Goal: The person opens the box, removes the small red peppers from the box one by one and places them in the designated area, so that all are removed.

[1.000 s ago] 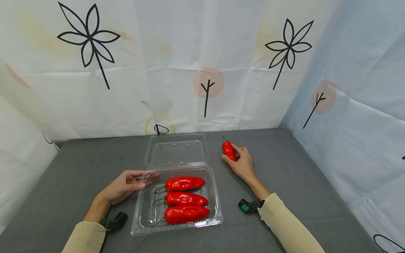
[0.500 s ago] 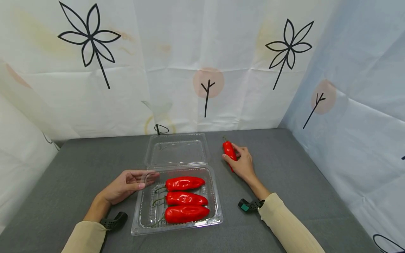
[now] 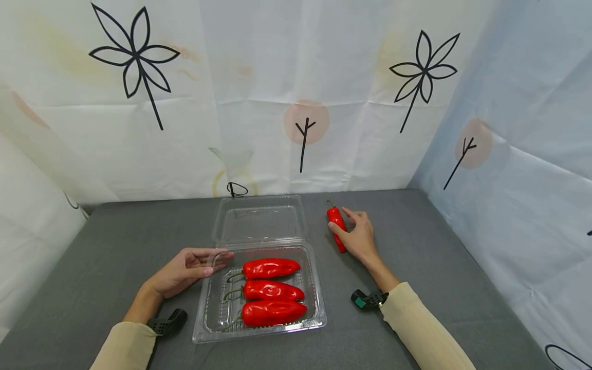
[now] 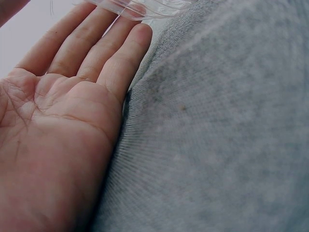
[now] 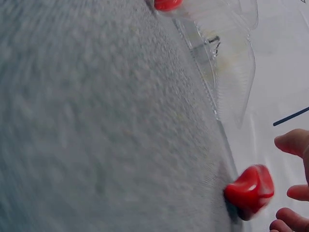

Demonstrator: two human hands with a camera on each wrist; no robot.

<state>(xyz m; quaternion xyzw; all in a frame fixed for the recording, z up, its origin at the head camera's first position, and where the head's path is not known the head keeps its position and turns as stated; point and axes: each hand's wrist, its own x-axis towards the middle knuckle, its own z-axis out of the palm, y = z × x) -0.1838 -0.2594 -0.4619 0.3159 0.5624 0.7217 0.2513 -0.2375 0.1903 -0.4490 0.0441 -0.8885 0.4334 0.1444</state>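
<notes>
A loose red pepper [image 3: 336,218] with a green stem lies on the table, right of the clear plastic container. Around it my right hand [image 3: 361,234] has its thumb and fingers parted. The right wrist view shows a gap between those fingers [image 5: 295,141] and the pepper's red end [image 5: 251,191]. Three more red peppers [image 3: 274,290] lie side by side in the base of the container [image 3: 318,298], stems to the left. My left hand [image 3: 180,273] rests at the container's left wall, fingers extended; its fingertips reach the plastic edge [image 4: 145,8].
The hinged clear lid [image 3: 259,221] lies folded back behind the base. Grey cloth [image 3: 407,246] covers the table. Pale fabric walls [image 3: 259,128] with plant drawings stand behind and at the sides. Each wrist wears a black band [image 3: 370,299].
My right hand has loosened its grip on the loose pepper, its fingers spreading and shifting slightly right. The pepper stays on the table. My left hand keeps its place.
</notes>
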